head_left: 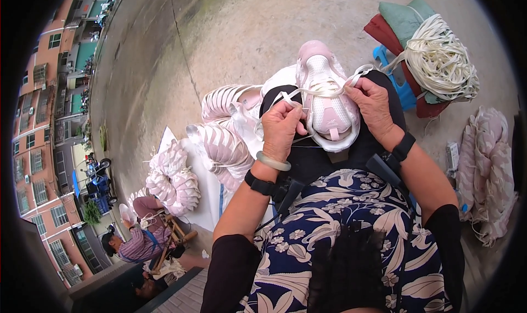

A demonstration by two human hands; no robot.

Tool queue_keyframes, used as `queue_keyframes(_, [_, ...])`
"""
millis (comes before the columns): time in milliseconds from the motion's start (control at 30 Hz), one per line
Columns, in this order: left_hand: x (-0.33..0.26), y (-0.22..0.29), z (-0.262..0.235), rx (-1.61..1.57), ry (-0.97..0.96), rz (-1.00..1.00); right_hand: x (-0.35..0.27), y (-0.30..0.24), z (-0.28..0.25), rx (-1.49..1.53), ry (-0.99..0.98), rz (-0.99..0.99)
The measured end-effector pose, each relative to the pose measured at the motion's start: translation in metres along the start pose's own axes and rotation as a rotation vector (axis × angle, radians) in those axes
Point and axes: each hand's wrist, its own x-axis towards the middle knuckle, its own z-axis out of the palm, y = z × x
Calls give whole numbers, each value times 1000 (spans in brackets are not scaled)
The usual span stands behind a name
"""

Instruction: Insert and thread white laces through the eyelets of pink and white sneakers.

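A pink and white sneaker [329, 107] rests on my lap between my knees, its toe pointing away and its heel toward me. White laces cross over its tongue. My left hand [282, 123] is closed in a pinch on one end of the white shoelace [292, 95], beside the shoe's left side. At the right side my right hand [373, 104] pinches the other end of the lace, which loops up above its fingers. Both lace ends are drawn out sideways from the shoe.
Stacked pink and white shoe uppers [222, 148] lie left of my legs, with another coiled stack [173, 178] beyond. Bundled white laces [439, 57] sit on a cloth-covered blue stool [405, 93] at right. More wrapped uppers [486, 173] lie lower right. A seated person [140, 241] works at left.
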Motion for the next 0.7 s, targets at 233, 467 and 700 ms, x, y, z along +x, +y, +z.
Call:
queue_keyframes(233, [7, 0, 10, 98, 52, 70, 3, -13, 3, -751, -98, -691])
queue_keyframes(467, [21, -7, 13, 232, 108, 64, -2, 0, 5, -383, -23, -186])
queue_keyframes(700, [25, -14, 12, 241, 122, 88, 0, 7, 4, -361, 2, -140])
